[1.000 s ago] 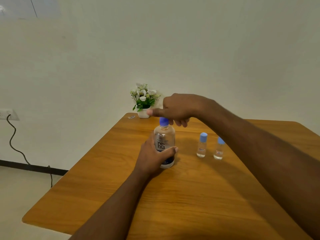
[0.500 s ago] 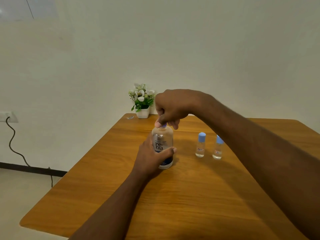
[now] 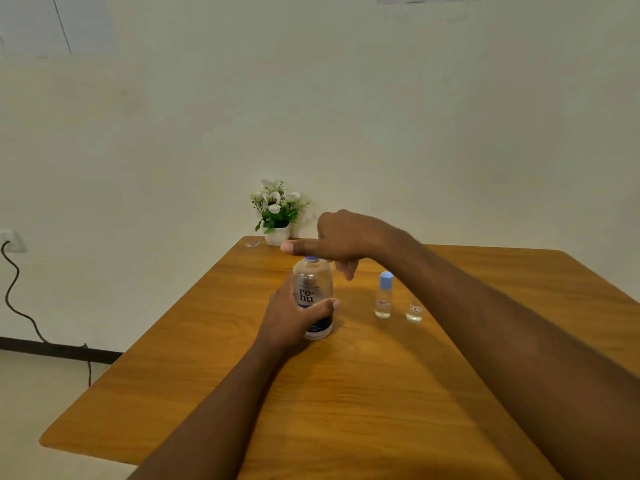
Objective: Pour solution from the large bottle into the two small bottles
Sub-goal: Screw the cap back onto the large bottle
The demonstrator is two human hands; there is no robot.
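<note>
On the table (image 3: 346, 393), left hand (image 3: 294, 317) grips the clear, blue-capped large bottle (image 3: 313, 289) — right hand (image 3: 341, 239) loosely curled over its cap.

Warm honey-brown wood grain, streaked darker, across the table (image 3: 346, 393). Clear large bottle (image 3: 313, 289) printed with dark "re-nu" lettering, navy band at its base, blue cap (image 3: 311, 259) on top. Pale blue cap on the nearer small bottle (image 3: 383, 299), clear body, white label edged in red. Same red-and-white label on the second small bottle (image 3: 414, 311). White blooms and green leaves in a white flower pot (image 3: 277, 234). Off-white wall (image 3: 415, 116); black cable (image 3: 14, 299) below a white socket (image 3: 13, 240).
</note>
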